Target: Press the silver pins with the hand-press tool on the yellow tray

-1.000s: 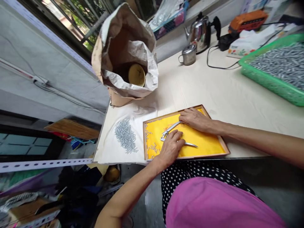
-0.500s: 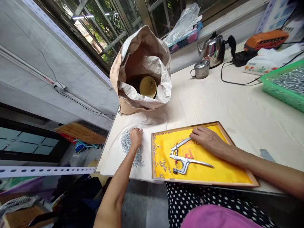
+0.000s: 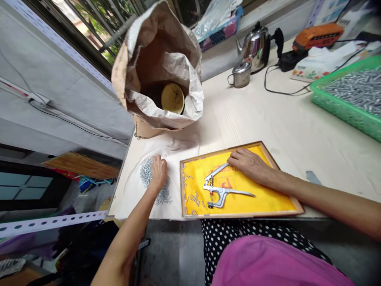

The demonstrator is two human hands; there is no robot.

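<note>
My left hand [image 3: 158, 173] rests palm down on a heap of small silver metal pieces [image 3: 163, 194] spread over a white cloth [image 3: 131, 190]; its fingers curl into the heap and what they hold is hidden. My right hand [image 3: 249, 164] lies flat with fingers stretched out on the yellow lining of a wooden-framed tray [image 3: 238, 215]. Its fingertips touch the upper handle of silver hand pliers [image 3: 222, 191] lying in the tray. Several loose metal pieces [image 3: 195, 197] lie at the tray's left side.
A big brown paper sack [image 3: 157, 67] with a yellow cup inside stands behind the cloth. At the far right is a green basket [image 3: 342, 107] full of metal pieces. A kettle [image 3: 256, 43], a small steel mug [image 3: 240, 74] and a black cable sit at the back.
My left hand left the pliers in the tray and moved left onto the heap of metal pieces, where it stays. My right hand has kept its place on the tray.
</note>
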